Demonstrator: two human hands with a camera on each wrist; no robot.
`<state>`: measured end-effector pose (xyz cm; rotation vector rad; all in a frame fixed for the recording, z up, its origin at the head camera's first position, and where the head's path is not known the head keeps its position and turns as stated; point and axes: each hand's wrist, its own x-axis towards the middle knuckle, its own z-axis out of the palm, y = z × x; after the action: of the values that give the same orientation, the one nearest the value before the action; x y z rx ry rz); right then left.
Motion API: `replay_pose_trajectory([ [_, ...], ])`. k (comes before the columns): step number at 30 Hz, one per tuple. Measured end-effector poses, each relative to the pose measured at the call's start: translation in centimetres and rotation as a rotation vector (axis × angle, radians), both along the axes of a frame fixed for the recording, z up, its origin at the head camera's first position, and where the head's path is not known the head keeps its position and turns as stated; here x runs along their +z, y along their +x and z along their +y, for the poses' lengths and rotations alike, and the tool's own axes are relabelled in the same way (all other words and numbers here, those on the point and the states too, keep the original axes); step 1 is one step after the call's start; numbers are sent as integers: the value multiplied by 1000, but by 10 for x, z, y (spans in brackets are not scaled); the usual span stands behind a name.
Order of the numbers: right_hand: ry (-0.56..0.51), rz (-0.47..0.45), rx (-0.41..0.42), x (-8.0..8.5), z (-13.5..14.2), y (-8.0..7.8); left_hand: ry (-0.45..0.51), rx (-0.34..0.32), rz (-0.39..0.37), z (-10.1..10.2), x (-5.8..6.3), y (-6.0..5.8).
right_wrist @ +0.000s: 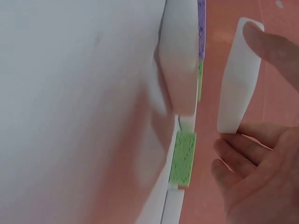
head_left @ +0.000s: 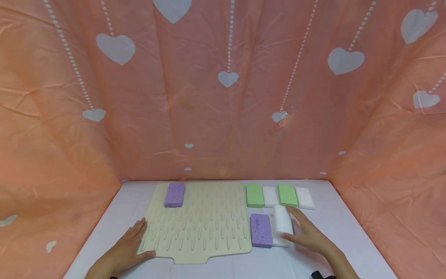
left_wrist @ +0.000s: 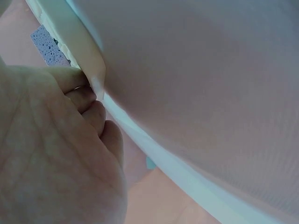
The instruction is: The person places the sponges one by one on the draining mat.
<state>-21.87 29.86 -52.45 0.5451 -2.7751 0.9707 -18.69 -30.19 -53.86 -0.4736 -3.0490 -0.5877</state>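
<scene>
In the head view my right hand (head_left: 310,234) grips a white sponge (head_left: 281,219) by its two ends, thumb at one and fingers at the other. The right wrist view shows that sponge (right_wrist: 239,77) lifted, apart from another white sponge (right_wrist: 180,56) on the table. A purple sponge (head_left: 261,230) lies beside the lower white one. My left hand (head_left: 129,248), fingers extended, rests at the left edge of a cream ridged mat (head_left: 198,244). One purple sponge (head_left: 175,195) lies near that mat's far left corner.
Behind my right hand stands a row of sponges: green (head_left: 255,195), white (head_left: 270,196), green (head_left: 287,195) and white (head_left: 304,198). A white cloth covers the table (head_left: 334,221). Orange curtains (head_left: 223,128) with white hearts enclose the back and both sides.
</scene>
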Motion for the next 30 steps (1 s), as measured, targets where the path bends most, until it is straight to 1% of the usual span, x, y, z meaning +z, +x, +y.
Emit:
replay_pose_trajectory([
  [3,0,13,12,-2,-6,-3,2,-1,-8,0,0,0],
  [6,-14,5,13,-3,-13,-7,2,1,-23,1,1,0],
  [11,-21,-57,-2,-1,-25,-10,13,9,-49,1,1,0],
  [14,-22,-81,-3,1,-33,-12,8,7,-36,1,1,0],
  [18,-28,-78,3,3,-44,-15,-13,2,6,1,1,0],
  [20,-32,-74,6,4,-50,-17,-16,2,14,1,1,0],
  [27,-58,-65,21,6,-69,-25,0,9,-32,3,5,2],
  [30,-56,-62,29,7,-75,-28,4,10,-39,3,6,3],
])
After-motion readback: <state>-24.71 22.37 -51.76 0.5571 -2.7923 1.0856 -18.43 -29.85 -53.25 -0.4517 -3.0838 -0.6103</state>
